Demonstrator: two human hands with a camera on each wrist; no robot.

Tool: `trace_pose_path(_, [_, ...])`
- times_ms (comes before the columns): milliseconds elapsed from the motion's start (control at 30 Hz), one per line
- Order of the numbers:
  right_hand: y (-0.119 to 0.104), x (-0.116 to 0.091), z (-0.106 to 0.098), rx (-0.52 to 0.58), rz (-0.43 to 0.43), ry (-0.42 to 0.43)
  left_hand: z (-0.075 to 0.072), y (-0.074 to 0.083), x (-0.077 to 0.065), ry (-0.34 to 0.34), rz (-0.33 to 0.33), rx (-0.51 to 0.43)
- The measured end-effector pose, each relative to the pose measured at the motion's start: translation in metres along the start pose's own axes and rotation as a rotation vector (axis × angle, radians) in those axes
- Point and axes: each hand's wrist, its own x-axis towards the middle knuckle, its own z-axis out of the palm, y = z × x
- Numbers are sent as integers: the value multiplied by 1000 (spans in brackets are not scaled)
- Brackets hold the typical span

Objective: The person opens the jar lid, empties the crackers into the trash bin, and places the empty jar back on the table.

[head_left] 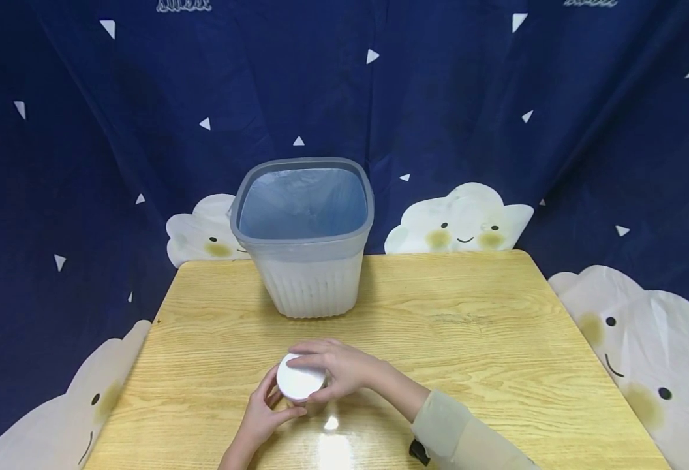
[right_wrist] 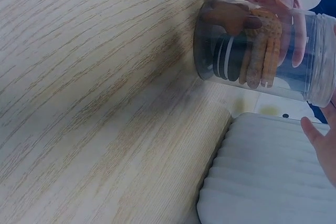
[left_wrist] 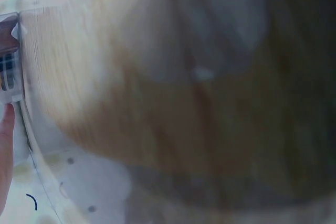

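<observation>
A clear jar (right_wrist: 317, 56) stands on the table with cookies inside: dark sandwich cookies (right_wrist: 227, 56), ridged tan biscuits (right_wrist: 260, 56) and a brown shaped one (right_wrist: 226, 17). On top is a round white lid (head_left: 297, 380). My left hand (head_left: 260, 412) holds the jar's side, fingers and thumb curled round it. From above and the right, my right hand (head_left: 341, 369) grips the lid between fingers and thumb. In the left wrist view, most is blurred; only part of the jar (left_wrist: 7, 59) shows at the left edge.
Behind the jar, a white ribbed bin (head_left: 312, 277) with a grey rim stands near the far edge of the wooden table (head_left: 456, 326). A dark blue curtain (head_left: 450, 85) with clouds and triangles hangs around. A small black object (head_left: 419, 452) lies by the right sleeve.
</observation>
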Motion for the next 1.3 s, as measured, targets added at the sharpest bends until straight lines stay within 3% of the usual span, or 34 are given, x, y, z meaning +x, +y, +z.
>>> trace_pose_path(567, [3,1,2,3,2,-11,0,-1,-1,7,-33,26])
trace_pose_path(700, [2,0,2,-18,-10,6,0,-11,1,19,-17,35])
trace_pose_path(933, [-5,-4,7,-78,29,113,-1,-29,4,21,-20,22])
trace_pose_path(1167, [-20,-5,13,-134,144,253,1,-30,4,35,41,15])
trace_pose_path(1300, [-27,-4,18,-169,190,313,0,-28,3,17,11,-3])
